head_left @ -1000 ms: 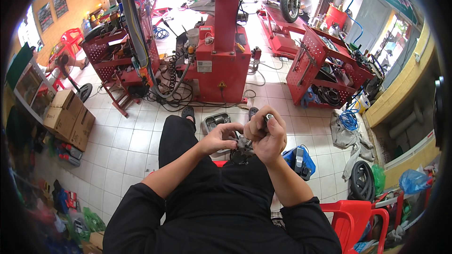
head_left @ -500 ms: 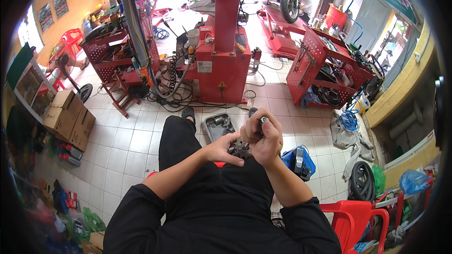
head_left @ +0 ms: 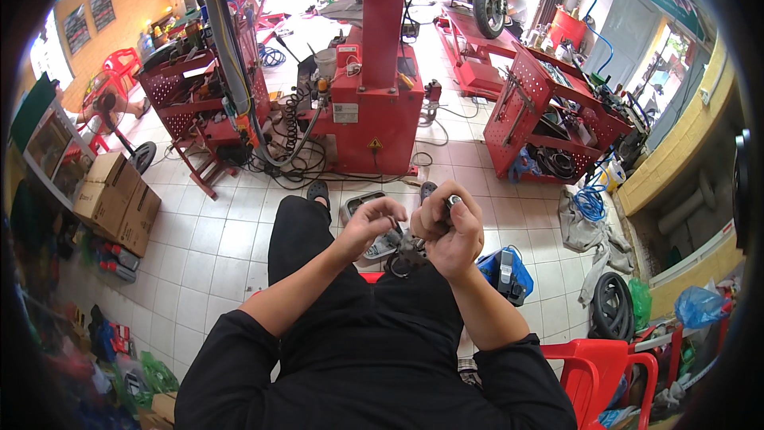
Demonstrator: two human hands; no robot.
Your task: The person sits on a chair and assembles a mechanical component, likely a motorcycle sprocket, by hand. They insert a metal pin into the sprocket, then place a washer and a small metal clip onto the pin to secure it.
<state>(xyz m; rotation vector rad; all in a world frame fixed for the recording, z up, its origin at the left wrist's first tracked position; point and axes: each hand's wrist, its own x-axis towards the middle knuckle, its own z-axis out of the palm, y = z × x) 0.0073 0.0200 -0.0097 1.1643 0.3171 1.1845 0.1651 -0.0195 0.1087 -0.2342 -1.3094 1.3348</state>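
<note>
Clenching a metal-ended tool [head_left: 453,201]: right hand [head_left: 450,231], mid-frame.
Metal part [head_left: 407,259] sits just lower left of it; left hand [head_left: 368,228], farther, fingers curled, hold unclear.

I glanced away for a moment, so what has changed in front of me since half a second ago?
Your left hand, cupped around the metal part then, has moved up and left, apparently letting go of it. Your right hand has shifted slightly right, its fist closed on the metal-ended tool. The tray and cardboard boxes stayed put.
</note>
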